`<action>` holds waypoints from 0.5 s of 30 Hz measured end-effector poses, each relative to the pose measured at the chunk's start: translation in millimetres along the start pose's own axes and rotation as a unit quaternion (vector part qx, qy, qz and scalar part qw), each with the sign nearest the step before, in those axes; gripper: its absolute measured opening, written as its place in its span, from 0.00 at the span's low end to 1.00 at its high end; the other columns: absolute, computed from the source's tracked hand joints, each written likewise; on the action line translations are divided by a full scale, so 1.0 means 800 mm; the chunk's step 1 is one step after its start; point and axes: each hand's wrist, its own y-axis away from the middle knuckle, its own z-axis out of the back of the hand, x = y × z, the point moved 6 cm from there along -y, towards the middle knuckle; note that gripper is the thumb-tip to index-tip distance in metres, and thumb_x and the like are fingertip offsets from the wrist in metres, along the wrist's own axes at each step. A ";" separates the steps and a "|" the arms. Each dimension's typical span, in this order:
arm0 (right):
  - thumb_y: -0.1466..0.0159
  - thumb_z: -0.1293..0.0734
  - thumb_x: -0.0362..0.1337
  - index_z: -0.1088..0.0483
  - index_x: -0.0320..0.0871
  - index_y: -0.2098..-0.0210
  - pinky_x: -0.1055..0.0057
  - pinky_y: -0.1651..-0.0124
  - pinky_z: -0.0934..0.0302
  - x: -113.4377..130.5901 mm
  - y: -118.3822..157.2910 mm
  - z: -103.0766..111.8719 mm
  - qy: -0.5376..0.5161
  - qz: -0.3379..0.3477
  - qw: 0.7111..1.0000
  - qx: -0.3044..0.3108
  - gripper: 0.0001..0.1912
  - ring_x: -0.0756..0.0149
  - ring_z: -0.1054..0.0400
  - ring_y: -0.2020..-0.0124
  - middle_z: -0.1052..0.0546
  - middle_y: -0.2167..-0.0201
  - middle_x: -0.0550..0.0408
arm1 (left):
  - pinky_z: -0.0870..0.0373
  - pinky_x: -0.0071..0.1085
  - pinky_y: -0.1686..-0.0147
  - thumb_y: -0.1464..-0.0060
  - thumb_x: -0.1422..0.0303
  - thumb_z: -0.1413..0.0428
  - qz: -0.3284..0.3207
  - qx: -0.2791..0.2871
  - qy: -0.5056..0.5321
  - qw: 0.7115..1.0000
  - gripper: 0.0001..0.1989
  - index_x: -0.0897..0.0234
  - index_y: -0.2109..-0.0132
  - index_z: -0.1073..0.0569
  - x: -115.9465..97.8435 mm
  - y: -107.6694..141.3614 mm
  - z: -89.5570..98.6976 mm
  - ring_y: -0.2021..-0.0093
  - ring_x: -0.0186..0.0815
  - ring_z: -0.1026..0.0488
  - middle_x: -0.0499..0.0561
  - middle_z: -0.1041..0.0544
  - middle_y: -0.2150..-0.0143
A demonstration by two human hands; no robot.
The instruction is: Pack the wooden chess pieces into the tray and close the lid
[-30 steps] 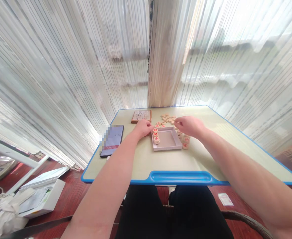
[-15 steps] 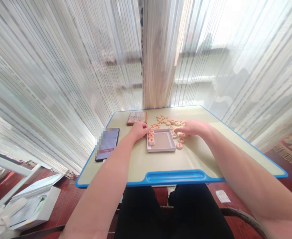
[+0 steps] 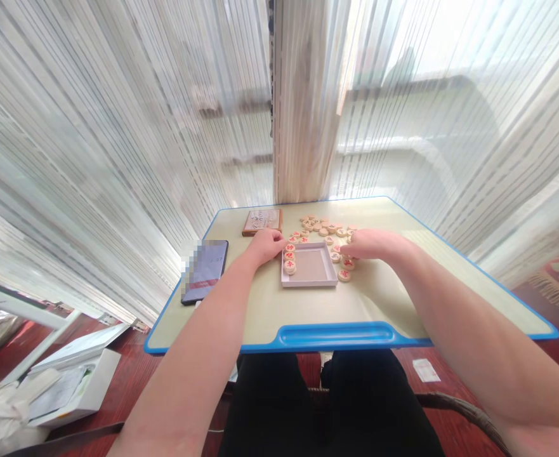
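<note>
A shallow white box (image 3: 308,284) sits on the small table, with several round wooden pieces (image 3: 289,266) bearing red characters along its left side. My left hand (image 3: 266,246) is at the box's upper left corner, fingers drawn together; what they hold, if anything, is hidden. Right of the box, my right hand (image 3: 369,244) reaches down among loose pieces with its fingers closed, and I cannot make out what is between them. More round pieces (image 3: 316,226) lie scattered behind the box, some with dark characters. One red-marked piece (image 3: 344,275) lies by the box's right side.
A brown-edged box with a printed lid (image 3: 263,221) lies at the table's back left. The phone (image 3: 205,270) rests near the left edge. A blue tray groove (image 3: 336,334) runs along the front edge. On the floor at left stands an open white box (image 3: 91,397).
My right hand has shifted slightly among the pieces, and its fingers are drawn in more. My left hand stays by the box corner. The view has moved a little.
</note>
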 end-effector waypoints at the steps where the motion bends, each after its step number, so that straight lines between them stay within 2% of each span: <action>1: 0.45 0.35 0.51 0.31 0.44 0.80 0.61 0.71 0.42 -0.002 -0.001 0.000 -0.008 -0.006 1.000 -0.013 0.18 0.54 0.31 0.71 0.26 0.76 0.44 | 0.44 0.27 0.79 0.55 0.67 0.48 -0.001 0.000 0.001 1.000 0.07 0.65 0.76 0.31 0.000 0.000 0.000 0.81 0.29 0.39 0.45 0.32 0.82; 3: 0.46 0.34 0.51 0.29 0.44 0.76 0.62 0.71 0.42 -0.004 -0.002 0.001 -0.015 -0.019 0.999 -0.028 0.16 0.53 0.30 0.70 0.25 0.74 0.44 | 0.44 0.27 0.79 0.55 0.66 0.48 0.000 0.002 0.007 1.000 0.07 0.65 0.76 0.32 -0.001 0.000 0.000 0.81 0.29 0.38 0.45 0.33 0.82; 6: 0.45 0.36 0.51 0.28 0.43 0.73 0.63 0.71 0.42 -0.003 0.001 0.001 0.007 -0.029 1.000 -0.011 0.16 0.53 0.31 0.69 0.24 0.71 0.44 | 0.43 0.26 0.80 0.56 0.66 0.48 0.007 0.006 0.014 1.000 0.07 0.65 0.77 0.33 0.001 0.000 -0.001 0.81 0.29 0.38 0.45 0.33 0.83; 10: 0.45 0.36 0.49 0.30 0.43 0.76 0.65 0.72 0.44 0.003 0.008 0.004 0.033 -0.020 0.999 0.002 0.15 0.55 0.31 0.69 0.25 0.73 0.45 | 0.44 0.26 0.79 0.55 0.66 0.48 -0.005 -0.005 0.002 1.000 0.07 0.65 0.75 0.30 0.003 -0.002 -0.001 0.80 0.29 0.39 0.45 0.33 0.82; 15: 0.43 0.39 0.49 0.32 0.42 0.80 0.67 0.74 0.49 0.011 0.015 0.020 0.049 -0.018 0.997 -0.050 0.18 0.61 0.34 0.74 0.27 0.77 0.47 | 0.45 0.27 0.79 0.56 0.65 0.48 -0.004 -0.005 -0.002 1.000 0.08 0.65 0.75 0.30 0.005 -0.004 0.000 0.80 0.29 0.40 0.45 0.33 0.82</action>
